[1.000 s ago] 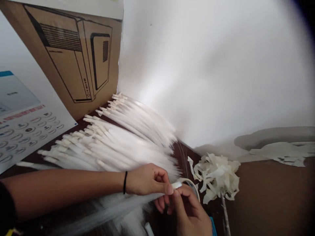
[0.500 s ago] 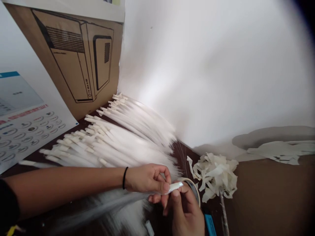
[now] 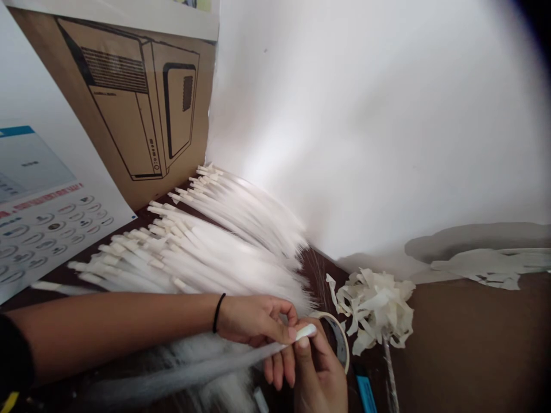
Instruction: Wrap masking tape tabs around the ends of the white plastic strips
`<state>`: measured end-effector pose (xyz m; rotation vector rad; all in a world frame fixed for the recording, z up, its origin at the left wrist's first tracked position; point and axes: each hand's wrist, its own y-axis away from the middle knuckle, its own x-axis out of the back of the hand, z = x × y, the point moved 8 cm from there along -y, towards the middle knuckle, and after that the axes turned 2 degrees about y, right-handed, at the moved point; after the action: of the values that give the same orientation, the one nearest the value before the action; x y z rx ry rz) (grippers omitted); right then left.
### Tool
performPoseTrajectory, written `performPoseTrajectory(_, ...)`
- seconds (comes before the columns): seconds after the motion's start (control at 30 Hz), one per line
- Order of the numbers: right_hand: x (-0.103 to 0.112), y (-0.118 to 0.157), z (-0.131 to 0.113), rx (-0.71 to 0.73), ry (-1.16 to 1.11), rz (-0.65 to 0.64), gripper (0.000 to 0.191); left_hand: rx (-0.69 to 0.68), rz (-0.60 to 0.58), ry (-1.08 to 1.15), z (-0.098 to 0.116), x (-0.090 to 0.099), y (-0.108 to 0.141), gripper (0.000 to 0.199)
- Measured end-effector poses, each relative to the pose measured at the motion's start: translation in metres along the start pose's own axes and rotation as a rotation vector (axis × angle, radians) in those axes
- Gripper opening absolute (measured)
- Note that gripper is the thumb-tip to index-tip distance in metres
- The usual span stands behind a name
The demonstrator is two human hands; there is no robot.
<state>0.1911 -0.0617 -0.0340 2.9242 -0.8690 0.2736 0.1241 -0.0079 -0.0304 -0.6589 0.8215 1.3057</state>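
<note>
A bundle of long white fibres point(image 3: 219, 364) trails to the lower left, its end wrapped in white tape point(image 3: 306, 331). My left hand point(image 3: 256, 320), with a black band at the wrist, pinches the bundle just below the wrapped tip between thumb and index finger. Its other fingers hang beneath the bundle. My right hand point(image 3: 322, 370) grips the taped tip between thumb and fingers. Behind my right hand lies a roll of masking tape point(image 3: 342, 338), partly hidden. More taped bundles point(image 3: 206, 246) lie in rows beyond my left arm.
Torn tape strips point(image 3: 381, 307) are heaped on a stick at right. A blue object point(image 3: 365, 393) lies near my right hand. A printed cardboard box point(image 3: 124, 103), a paper sheet point(image 3: 47, 149) and a white wall point(image 3: 365, 115) bound the dark table point(image 3: 316, 267).
My right hand has shifted slightly left and down with its grip on the tip. The wrapped tip has turned a little, and the lower fingers of my left hand now hang straighter.
</note>
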Motion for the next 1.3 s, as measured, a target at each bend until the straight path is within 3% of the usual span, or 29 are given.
performPoseTrajectory(0.17, 0.010, -0.004, -0.002, 0.046, 0.160, 0.043, 0.025, -0.006, 0.143, 0.024, -0.004, 0.010, -0.003, 0.049)
performPoseTrajectory(0.27, 0.020, -0.006, -0.005, 0.089, 0.200, 0.134, 0.021, 0.009, 0.151, -0.017, -0.003, 0.010, -0.002, 0.051)
performPoseTrajectory(0.4, 0.029, -0.001, 0.000, 0.086, 0.098, 0.296, 0.035, -0.006, 0.129, -0.022, -0.003, 0.010, -0.002, 0.052)
performPoseTrajectory(0.47, 0.029, 0.002, -0.002, 0.130, 0.102, 0.341, 0.030, -0.012, 0.123, -0.020, -0.004, 0.010, -0.002, 0.053)
performPoseTrajectory(0.6, 0.026, 0.007, -0.008, 0.197, 0.209, 0.355, 0.021, -0.024, 0.139, -0.020, -0.004, 0.011, -0.001, 0.053)
performPoseTrajectory(0.83, 0.024, 0.003, -0.018, 0.230, 0.263, 0.334, 0.023, -0.015, 0.127, 0.002, -0.004, 0.011, -0.001, 0.053)
performPoseTrajectory(1.0, 0.028, 0.007, -0.027, 0.232, 0.202, 0.386, 0.028, -0.033, 0.137, 0.023, 0.002, -0.011, -0.001, 0.053)
performPoseTrajectory(1.13, 0.041, 0.015, -0.022, 0.148, -0.026, 0.529, 0.040, -0.069, 0.160, -0.012, 0.040, -0.048, 0.001, 0.044)
performPoseTrajectory(1.23, 0.053, 0.015, -0.020, 0.117, -0.207, 0.647, 0.037, -0.135, 0.244, -0.024, 0.093, -0.080, 0.009, 0.023)
performPoseTrajectory(1.3, 0.059, 0.011, -0.021, 0.079, -0.294, 0.661, 0.033, -0.210, 0.334, -0.095, 0.132, -0.102, 0.018, 0.029)
